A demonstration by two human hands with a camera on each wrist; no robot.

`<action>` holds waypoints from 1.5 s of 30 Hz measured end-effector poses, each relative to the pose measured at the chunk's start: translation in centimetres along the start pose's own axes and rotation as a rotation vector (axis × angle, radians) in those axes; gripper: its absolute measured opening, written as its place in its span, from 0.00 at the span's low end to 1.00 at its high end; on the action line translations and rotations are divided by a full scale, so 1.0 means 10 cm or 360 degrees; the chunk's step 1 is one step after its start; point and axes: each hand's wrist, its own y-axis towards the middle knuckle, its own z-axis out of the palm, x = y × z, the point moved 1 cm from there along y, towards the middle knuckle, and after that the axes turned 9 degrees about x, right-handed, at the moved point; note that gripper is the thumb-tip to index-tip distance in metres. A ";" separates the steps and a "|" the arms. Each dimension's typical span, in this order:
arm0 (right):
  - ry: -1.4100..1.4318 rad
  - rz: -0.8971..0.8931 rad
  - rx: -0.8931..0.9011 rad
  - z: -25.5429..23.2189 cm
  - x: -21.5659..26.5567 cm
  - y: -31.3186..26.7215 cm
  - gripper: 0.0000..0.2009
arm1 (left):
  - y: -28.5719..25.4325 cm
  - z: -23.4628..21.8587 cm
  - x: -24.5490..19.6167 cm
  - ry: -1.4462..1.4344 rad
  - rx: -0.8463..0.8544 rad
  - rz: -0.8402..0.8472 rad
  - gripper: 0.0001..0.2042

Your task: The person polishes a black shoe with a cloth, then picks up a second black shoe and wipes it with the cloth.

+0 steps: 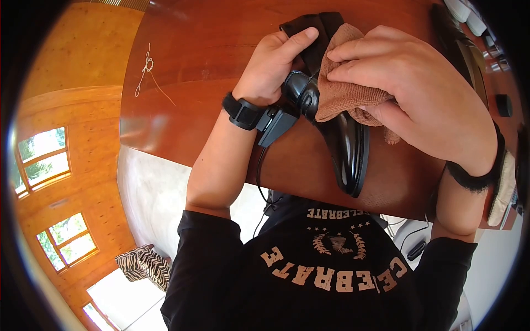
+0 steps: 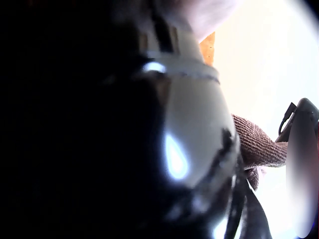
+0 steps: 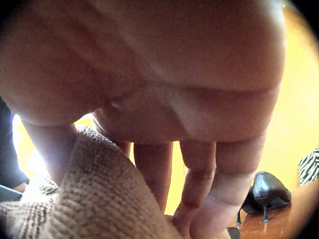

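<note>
Wood-panelled walls [image 1: 94, 143] frame a reddish desk [image 1: 215, 38], and there's the glossy black shoe [image 1: 346, 151], toe towards the desk's near edge! The right hand [image 1: 406, 83] pinches a brown cloth [image 1: 350, 91] against it; the left hand [image 1: 270, 69] sits at its far end, thumb straight, fingers hidden, grip impossible to tell. White string [image 1: 148, 67] lies near the left edge.

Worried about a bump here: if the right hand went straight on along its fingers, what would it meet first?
Past the cloth the right hand grips, probably the black shoe, then the left hand; depth is unclear.
</note>
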 end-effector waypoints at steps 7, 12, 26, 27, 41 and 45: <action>0.0043 0.0015 0.0004 0.01 0.00 0.01 0.16 | -0.01 -0.02 0.01 0.0039 0.0011 0.0008 0.14; 0.0056 0.0016 -0.0008 0.02 0.01 0.01 0.16 | 0.00 -0.06 0.01 -0.0021 0.0042 -0.0028 0.13; -0.0022 0.0020 0.0040 -0.02 0.01 -0.01 0.17 | -0.01 -0.04 -0.01 0.0014 0.0048 -0.0021 0.13; -0.0022 -0.0006 -0.0003 0.00 0.00 -0.01 0.17 | -0.01 -0.05 -0.01 0.0035 0.0051 -0.0023 0.13; -0.0013 -0.0010 -0.0065 -0.02 0.09 -0.02 0.20 | 0.00 -0.02 0.03 0.0443 -0.0192 0.0023 0.19; 0.0033 -0.0151 -0.0168 0.05 0.18 0.07 0.23 | 0.00 -0.01 0.02 0.0496 -0.0192 0.0055 0.21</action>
